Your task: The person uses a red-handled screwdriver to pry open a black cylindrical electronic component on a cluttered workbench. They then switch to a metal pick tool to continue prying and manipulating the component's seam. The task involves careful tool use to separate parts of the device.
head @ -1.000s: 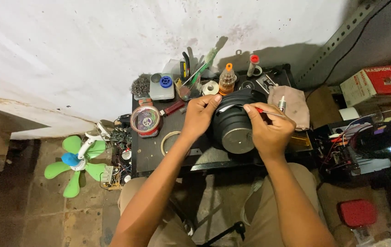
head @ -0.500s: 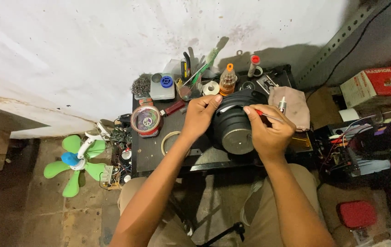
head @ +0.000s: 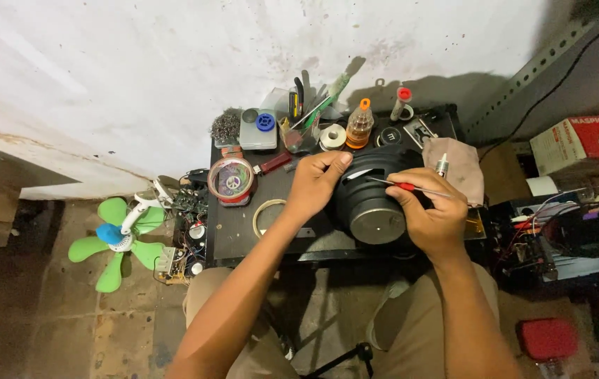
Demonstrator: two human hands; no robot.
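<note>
Change: since half a second ago, left hand point(head: 319, 184) has shifted slightly up along the speaker's rim, thumb and fingers now pinching near its top edge; right hand point(head: 427, 216) and its tool sit almost as before.
Wall point(head: 173, 70): white, stained, fills the upper part of the view behind the table.
Table point(head: 233, 235): small, dark top, crowded along the back edge; the person's knees are just below it.
Speaker point(head: 373, 210): big black round unit, magnet side up with a shiny metal disc, on the table between both hands, right of centre.
Fan point(head: 113, 235): green blades, white body, lying on the floor left of the table.
Cloth point(head: 464, 168): brownish rag, just beside the speaker on the right.
Left hand: fingers curled closed, pinching at the speaker's upper left rim; what is between the fingertips, cannot tell.
Right hand: wrapped over the speaker's right side, fingers closed round a screwdriver point(head: 401, 185).
Screwdriver: red handle, thin shaft, lying across the speaker top, tip pointing left.
Tape roll point(head: 231, 180): round, reddish rim, on the table left of the left hand.
Bottle point(head: 360, 125): small, amber, orange cap, back of table.
</note>
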